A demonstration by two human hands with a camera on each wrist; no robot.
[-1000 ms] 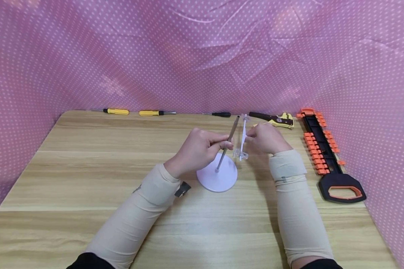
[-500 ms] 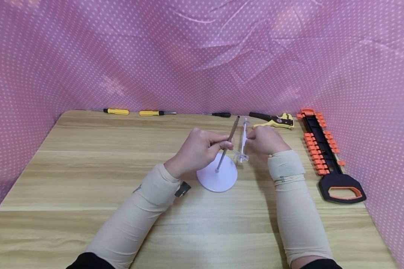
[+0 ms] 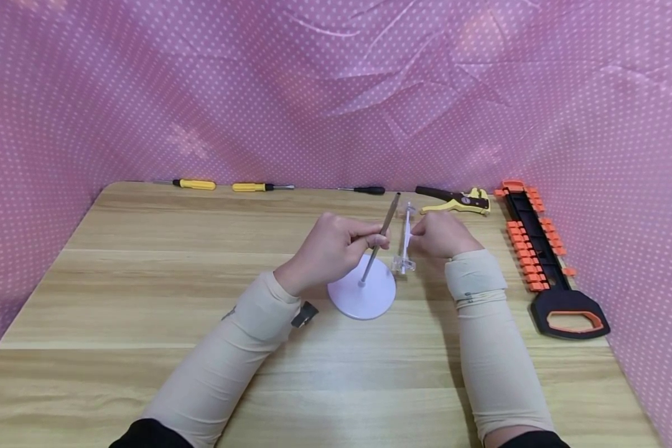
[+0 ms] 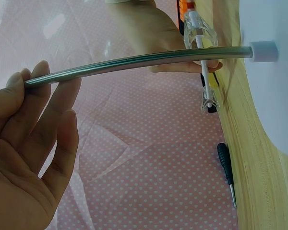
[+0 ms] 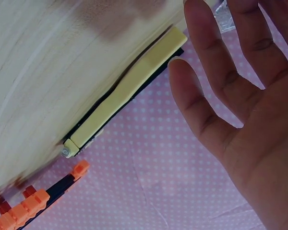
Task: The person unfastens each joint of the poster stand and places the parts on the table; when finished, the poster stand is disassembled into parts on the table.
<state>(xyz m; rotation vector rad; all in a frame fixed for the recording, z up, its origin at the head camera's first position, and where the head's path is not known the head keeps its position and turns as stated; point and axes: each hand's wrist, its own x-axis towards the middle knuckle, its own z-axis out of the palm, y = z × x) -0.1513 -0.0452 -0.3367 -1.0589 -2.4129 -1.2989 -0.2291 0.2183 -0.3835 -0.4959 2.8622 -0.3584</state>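
A thin metal rod [image 3: 389, 218] rises, leaning, from a white round base [image 3: 358, 305] on the table. My left hand [image 3: 333, 252] pinches this rod near its upper part; the left wrist view shows the rod [image 4: 149, 59] slightly curved, set in a short white collar [image 4: 264, 51]. To the right of it, my right hand [image 3: 443, 235] pinches the middle of a slim white bar [image 3: 406, 233] with a clear plastic piece at each end. The bar stays apart from the rod. In the right wrist view only a bit of clear plastic [image 5: 224, 19] shows beyond the fingers.
Yellow-and-black wire strippers [image 3: 456, 200] lie behind my right hand. Yellow screwdrivers [image 3: 196, 185] and a small black screwdriver [image 3: 369, 190] line the back edge. A black-and-orange holder with a handle [image 3: 570, 314] lies at the right. A pink dotted cloth [image 3: 336, 93] encloses the table.
My right hand has come slightly toward me and the bar with it, so its near end sits lower in the head view. My left hand and the rod have stayed put.
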